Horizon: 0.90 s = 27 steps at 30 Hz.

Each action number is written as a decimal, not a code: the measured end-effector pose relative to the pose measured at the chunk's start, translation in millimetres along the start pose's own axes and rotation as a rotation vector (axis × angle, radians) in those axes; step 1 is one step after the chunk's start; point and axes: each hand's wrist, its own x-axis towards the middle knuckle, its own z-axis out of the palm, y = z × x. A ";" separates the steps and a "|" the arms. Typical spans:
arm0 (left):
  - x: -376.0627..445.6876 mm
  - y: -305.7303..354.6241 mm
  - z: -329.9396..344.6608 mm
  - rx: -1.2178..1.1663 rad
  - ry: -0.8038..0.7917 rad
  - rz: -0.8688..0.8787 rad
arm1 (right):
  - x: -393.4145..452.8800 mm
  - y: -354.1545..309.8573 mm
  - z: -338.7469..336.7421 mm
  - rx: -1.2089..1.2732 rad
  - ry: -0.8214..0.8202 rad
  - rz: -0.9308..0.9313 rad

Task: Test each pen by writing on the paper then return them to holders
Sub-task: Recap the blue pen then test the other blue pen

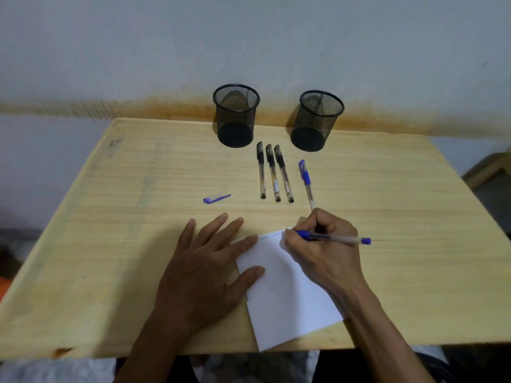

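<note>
My right hand [322, 248] grips an uncapped blue pen [340, 239], its tip on the top edge of the white paper [287, 299], where faint blue marks show. My left hand [204, 268] lies flat, fingers spread, pressing the paper's left edge. The pen's blue cap [216, 198] lies loose on the table to the left. Three capped black pens [273, 172] lie side by side further back, with a capped blue pen [306, 183] to their right. Two black mesh holders, the left holder [235, 116] and the right holder [316, 120], stand with nothing in them by the wall.
The wooden table [124, 244] stands against a pale wall with a rusty stain. The paper's lower corner overhangs the near table edge. A wooden piece of furniture [489, 172] stands at the far right.
</note>
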 end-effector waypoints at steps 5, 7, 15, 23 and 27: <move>0.0 -0.6 0.0 -0.027 0.001 -0.007 | 0.2 -2.0 1.4 -0.009 -0.008 0.012; -0.1 -0.4 -0.2 -0.036 0.000 -0.010 | -1.0 -5.9 2.1 -0.026 -0.007 0.007; -0.8 0.4 -1.3 -0.056 0.008 -0.020 | -0.4 -9.7 -0.1 -0.127 -0.007 -0.026; -0.5 1.2 -2.5 -0.060 0.005 -0.028 | -0.2 -13.2 0.2 -0.091 0.000 0.004; -0.7 1.2 -3.4 -0.063 -0.005 -0.030 | -0.9 -14.8 -0.5 -0.114 0.000 0.011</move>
